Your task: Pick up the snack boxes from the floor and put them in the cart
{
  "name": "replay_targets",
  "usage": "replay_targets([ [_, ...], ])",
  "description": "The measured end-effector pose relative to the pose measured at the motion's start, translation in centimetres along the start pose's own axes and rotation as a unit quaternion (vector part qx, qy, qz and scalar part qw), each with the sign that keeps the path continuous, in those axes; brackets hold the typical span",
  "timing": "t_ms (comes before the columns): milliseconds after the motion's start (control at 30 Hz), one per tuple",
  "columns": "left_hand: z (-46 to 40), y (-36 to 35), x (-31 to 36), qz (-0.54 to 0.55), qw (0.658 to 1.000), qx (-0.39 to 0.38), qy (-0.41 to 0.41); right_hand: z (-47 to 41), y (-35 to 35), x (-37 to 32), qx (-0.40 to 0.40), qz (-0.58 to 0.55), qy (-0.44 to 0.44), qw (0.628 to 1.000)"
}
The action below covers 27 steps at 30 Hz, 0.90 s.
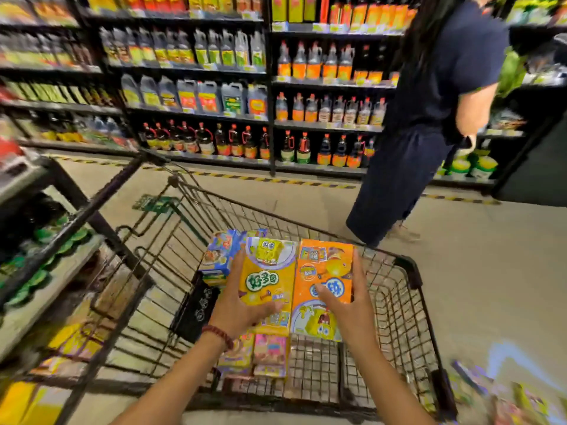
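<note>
Lowering two snack boxes into the cart appears to be the step in hand. A yellow snack box (266, 283) and an orange snack box (323, 286) are held side by side, long edges touching, flat faces up, above the inside of the wire cart (408, 305). The left hand (242, 305) is laid on the yellow box with its fingers curled round the left edge and the thumb pressed across the face; the right hand (346, 305) grips the orange box in the same way, fingers wrapped round the right edge, thumb on top. Both boxes are thus pinched between the two hands as one pair.

Already in the cart are a blue snack box (219, 256) at the far left of the pair, and a pink snack box (271, 354) with another yellowish one beside it, lying lower on the near side. A dark card or tag (199, 308) is seen against the cart's left wall.

More boxes on the floor (521, 400) are seen, blurred, at the near right, so the task is judged unfinished. For the next move, the pair should be set down level on the boxes beneath, then released, and the floor at the right reached for.

Beyond the cart a person in dark clothes (429, 118) stands before shelves of bottles (199, 96).
</note>
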State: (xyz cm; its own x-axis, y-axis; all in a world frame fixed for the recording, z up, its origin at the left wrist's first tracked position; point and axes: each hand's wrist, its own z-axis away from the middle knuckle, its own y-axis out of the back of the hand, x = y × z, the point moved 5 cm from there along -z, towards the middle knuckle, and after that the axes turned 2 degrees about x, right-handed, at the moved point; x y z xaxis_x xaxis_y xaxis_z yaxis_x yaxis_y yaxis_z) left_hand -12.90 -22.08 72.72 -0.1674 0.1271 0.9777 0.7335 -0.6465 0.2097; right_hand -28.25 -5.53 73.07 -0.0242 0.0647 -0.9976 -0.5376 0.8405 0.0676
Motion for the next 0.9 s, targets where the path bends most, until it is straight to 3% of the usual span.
replay_targets([
  [200, -2.6, 6.2, -8.8, 0.021, 0.995, -0.042, 0.083, 0.0, -8.6, 6.0, 0.002, 0.03, -0.083, 0.996],
  [333, -3.2, 6.5, -11.9, 0.009, 0.988, -0.094, 0.121, 0.3, -10.4, 9.5, 0.013, 0.033, -0.134, 0.99],
  [533, -3.2, 5.5, -16.3, 0.027, 0.977, -0.112, 0.181, 0.6, -10.8, 14.7, 0.008, 0.051, -0.199, 0.979],
  [900, -3.6, 4.9, -25.7, -0.038, 0.962, -0.052, 0.266, -2.5, -11.3, 23.0, -0.043, 0.124, -0.233, 0.964],
])
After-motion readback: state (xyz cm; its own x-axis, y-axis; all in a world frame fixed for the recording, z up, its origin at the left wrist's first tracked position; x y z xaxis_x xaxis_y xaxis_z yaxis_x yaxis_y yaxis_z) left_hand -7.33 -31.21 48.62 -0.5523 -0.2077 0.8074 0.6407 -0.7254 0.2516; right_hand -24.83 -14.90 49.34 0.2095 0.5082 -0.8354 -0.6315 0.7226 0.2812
